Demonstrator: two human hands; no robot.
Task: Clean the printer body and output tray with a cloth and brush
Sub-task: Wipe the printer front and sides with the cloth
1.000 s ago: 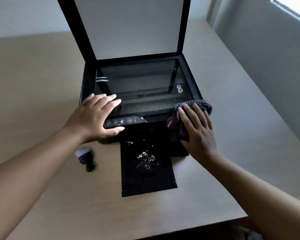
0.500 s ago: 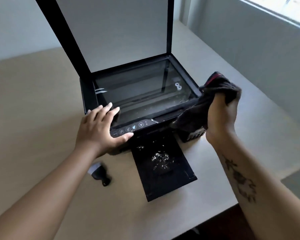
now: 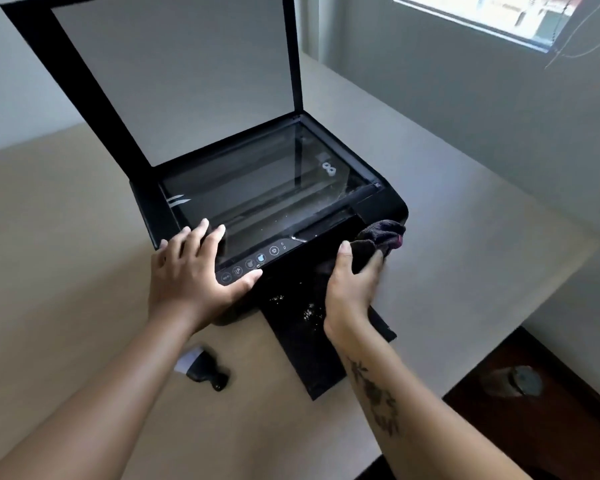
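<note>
A black printer (image 3: 388, 202) stands on the beige table with its scanner lid (image 3: 174, 74) raised. My left hand (image 3: 194, 271) rests flat on the front left corner, fingers on the glass edge and thumb by the control panel. My right hand (image 3: 354, 282) grips a dark cloth (image 3: 381, 237) and presses it against the printer's front right, above the output tray (image 3: 312, 362). The black tray sticks out toward me and carries pale dust specks. A small brush (image 3: 201, 367) with a black handle and white bristles lies on the table under my left forearm.
The beige table (image 3: 66, 254) ends at a right edge, with dark wooden furniture (image 3: 534, 410) below it. A grey wall and a bright window (image 3: 482, 15) are close on the right. Two small white rings (image 3: 329, 169) sit under the scanner glass.
My right hand, which had lifted the cloth up beside the printer, has come back down and presses it on the front right. The view has shifted; my left hand stays put.
</note>
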